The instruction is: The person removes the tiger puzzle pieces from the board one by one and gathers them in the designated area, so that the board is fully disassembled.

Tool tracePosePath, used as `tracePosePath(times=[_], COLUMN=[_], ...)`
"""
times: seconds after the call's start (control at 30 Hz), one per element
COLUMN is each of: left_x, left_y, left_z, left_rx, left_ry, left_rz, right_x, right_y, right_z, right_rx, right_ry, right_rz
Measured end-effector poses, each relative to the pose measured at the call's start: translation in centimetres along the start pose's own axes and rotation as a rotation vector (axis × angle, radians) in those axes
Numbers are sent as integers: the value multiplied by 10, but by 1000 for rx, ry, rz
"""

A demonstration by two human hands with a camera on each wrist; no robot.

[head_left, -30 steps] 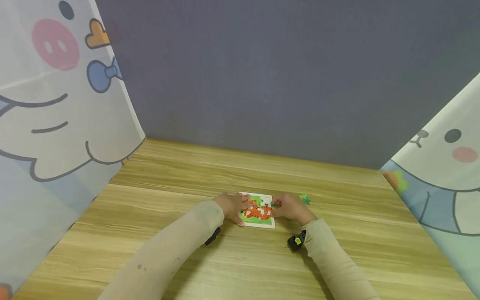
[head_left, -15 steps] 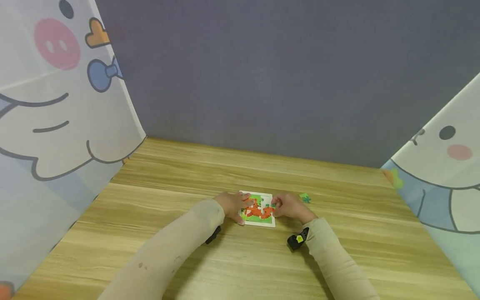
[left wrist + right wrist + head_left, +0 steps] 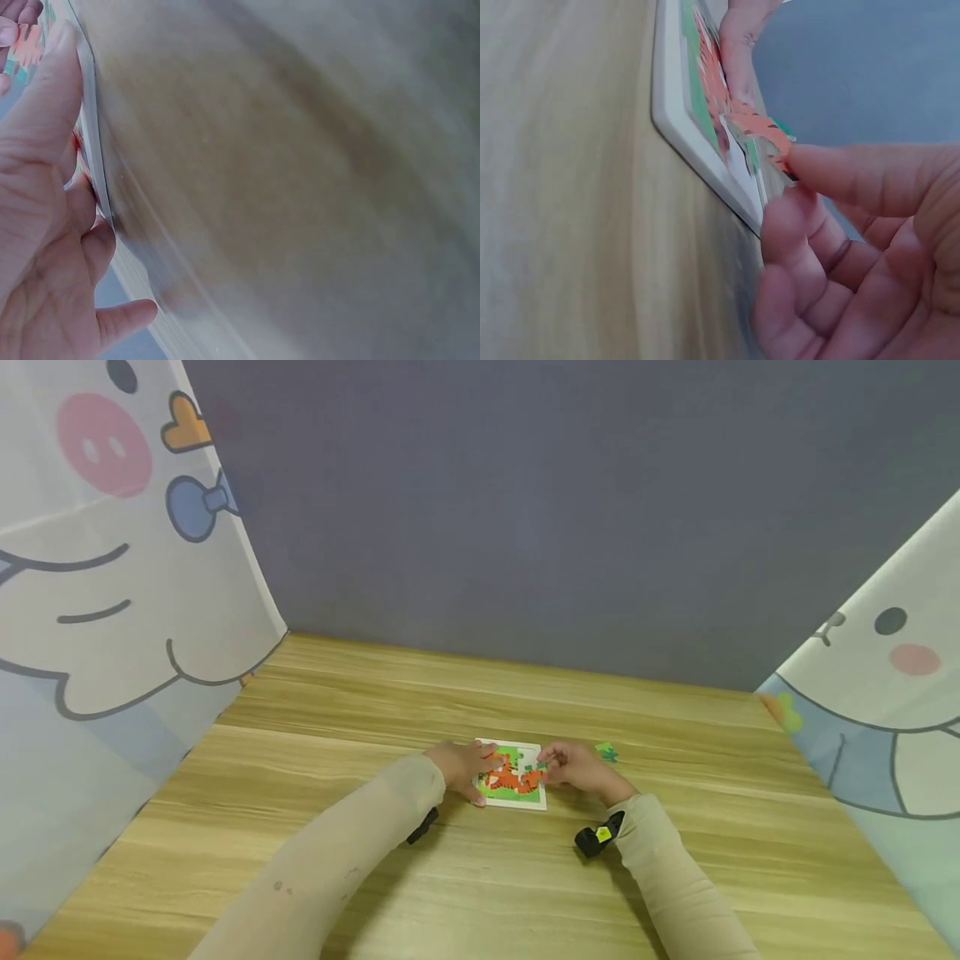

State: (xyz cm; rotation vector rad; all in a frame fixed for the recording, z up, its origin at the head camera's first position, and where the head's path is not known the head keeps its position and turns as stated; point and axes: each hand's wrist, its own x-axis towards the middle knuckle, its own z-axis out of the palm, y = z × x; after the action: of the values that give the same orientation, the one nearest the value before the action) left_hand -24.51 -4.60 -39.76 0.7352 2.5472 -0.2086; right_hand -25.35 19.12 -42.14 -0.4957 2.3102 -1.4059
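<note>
A jigsaw puzzle of an orange tiger on green, set in a white-edged tray (image 3: pixel 510 804), lies flat on the wooden table. My left hand (image 3: pixel 459 767) rests on the tray's left side with fingers spread over the picture; in the left wrist view, the thumb lies along the tray edge. At the tray's right side, my right hand (image 3: pixel 573 768) pinches an orange, dark-striped puzzle piece (image 3: pixel 761 129) between thumb and index finger. The piece is tilted, close over a white gap in the puzzle. Its pinched end is hidden by the fingertips.
A loose green puzzle piece (image 3: pixel 606 751) lies on the table (image 3: pixel 480 877) just beyond my right hand. A dark grey panel (image 3: pixel 480 527) stands along the table's far edge. Cartoon-printed sheets (image 3: pixel 112 693) hang at both sides.
The right hand keeps its pinch on the puzzle piece, turning slightly at the wrist, and the piece shifts a little over the gap. The left hand stays on the tray.
</note>
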Motion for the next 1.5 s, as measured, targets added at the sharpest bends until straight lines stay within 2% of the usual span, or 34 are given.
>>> tracePosePath(times=[0.17,0.4,0.73,0.97,1.5], left_x=[-1,-1,4,5,5], left_y=[-2,-4,-2,-2,-3], left_z=[0,1,1,1,2], left_rx=[-6,-16,-6,-45,-3], left_ry=[9,10,-3,-12,7], left_rz=[14,16,25,8,11], right_x=[-5,-14,-25,-31,-44], right_y=[4,10,20,23,30], right_z=[-6,-14,-24,-30,-45], right_rx=[43,66,78,68,83], right_ry=[-6,40,98,109,160], right_rz=[4,-28,19,14,71])
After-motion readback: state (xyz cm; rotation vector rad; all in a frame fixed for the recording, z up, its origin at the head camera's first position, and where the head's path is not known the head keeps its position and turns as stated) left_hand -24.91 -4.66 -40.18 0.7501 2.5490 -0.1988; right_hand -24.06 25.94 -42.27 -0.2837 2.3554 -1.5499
